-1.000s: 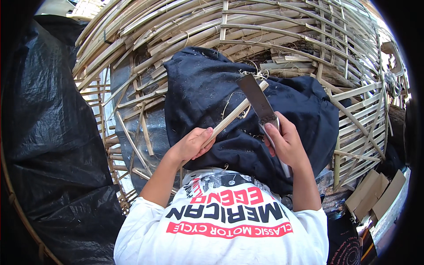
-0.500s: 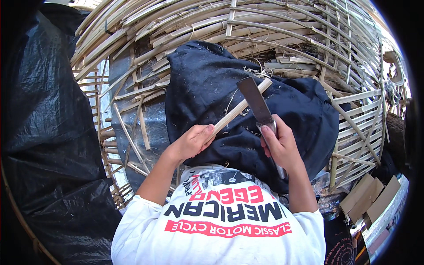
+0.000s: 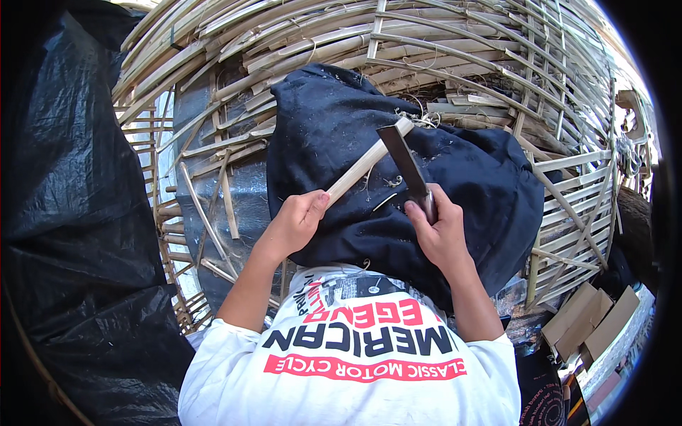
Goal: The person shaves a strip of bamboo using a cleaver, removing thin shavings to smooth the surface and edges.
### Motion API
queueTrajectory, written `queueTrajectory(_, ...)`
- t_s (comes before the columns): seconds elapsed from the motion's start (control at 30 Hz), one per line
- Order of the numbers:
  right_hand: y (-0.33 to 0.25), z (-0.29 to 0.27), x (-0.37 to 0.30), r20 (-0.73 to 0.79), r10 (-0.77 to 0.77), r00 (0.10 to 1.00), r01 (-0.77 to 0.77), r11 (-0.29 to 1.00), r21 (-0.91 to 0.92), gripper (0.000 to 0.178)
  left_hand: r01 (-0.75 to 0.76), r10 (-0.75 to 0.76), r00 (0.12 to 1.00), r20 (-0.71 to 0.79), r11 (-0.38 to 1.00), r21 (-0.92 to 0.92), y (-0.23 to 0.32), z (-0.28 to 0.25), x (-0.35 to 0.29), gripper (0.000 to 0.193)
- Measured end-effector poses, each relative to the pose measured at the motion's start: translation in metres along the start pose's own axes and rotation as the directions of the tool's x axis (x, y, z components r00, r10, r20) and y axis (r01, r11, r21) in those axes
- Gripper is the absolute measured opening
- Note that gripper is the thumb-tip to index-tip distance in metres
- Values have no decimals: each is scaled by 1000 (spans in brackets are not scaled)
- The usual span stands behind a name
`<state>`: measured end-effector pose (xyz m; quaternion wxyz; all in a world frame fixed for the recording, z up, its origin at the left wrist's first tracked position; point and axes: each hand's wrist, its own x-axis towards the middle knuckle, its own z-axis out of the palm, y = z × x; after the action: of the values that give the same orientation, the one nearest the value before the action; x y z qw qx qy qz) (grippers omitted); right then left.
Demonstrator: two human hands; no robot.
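Observation:
My left hand (image 3: 302,215) is closed round the lower end of a pale bamboo strip (image 3: 359,167), which slants up and to the right. In my right hand (image 3: 440,226) is the handle of a broad, square-ended knife (image 3: 406,157). Its dark blade lies across the strip near the far end. Whether the edge bites into the strip is hard to make out. Beneath both hands a dark cloth (image 3: 341,142) covers my lap, with thin curled shavings (image 3: 418,118) and a loose sliver (image 3: 384,202) on it.
A large stack of bamboo strips (image 3: 284,57) lies beyond my lap. Bamboo lattice (image 3: 572,213) stands at the right, with an open cardboard box (image 3: 579,319) nearer me. Black plastic sheeting (image 3: 78,213) hangs at the left.
My left hand and the strip have shifted left. My right hand has moved slightly left and up, and the blade has turned to show a narrower side. A sliver now lies on the cloth.

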<state>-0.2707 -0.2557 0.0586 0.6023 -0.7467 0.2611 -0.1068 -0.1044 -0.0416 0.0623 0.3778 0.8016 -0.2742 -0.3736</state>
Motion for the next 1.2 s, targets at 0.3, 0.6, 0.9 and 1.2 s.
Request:
queueTrajectory(0.3, 6, 69, 72, 146, -443, 885, 462, 792, -399, 49, 144, -89, 931, -354, 981, 131, -26, -5, 4, 50)
queueTrajectory(0.6, 16, 77, 123, 369, -431, 823, 564, 552, -614, 53, 119, 29, 889, -458, 949, 292, -37, 7, 27, 40)
queueTrajectory(0.9, 39, 70, 155, 349, -495, 796, 586, 484, -650, 52, 113, 11, 911, -413, 955, 273, -39, 5, 31, 36)
queueTrajectory(1.2, 46, 68, 166, 234, -480, 845, 483, 501, -718, 47, 75, 15, 904, -428, 978, 192, -42, 5, 31, 39)
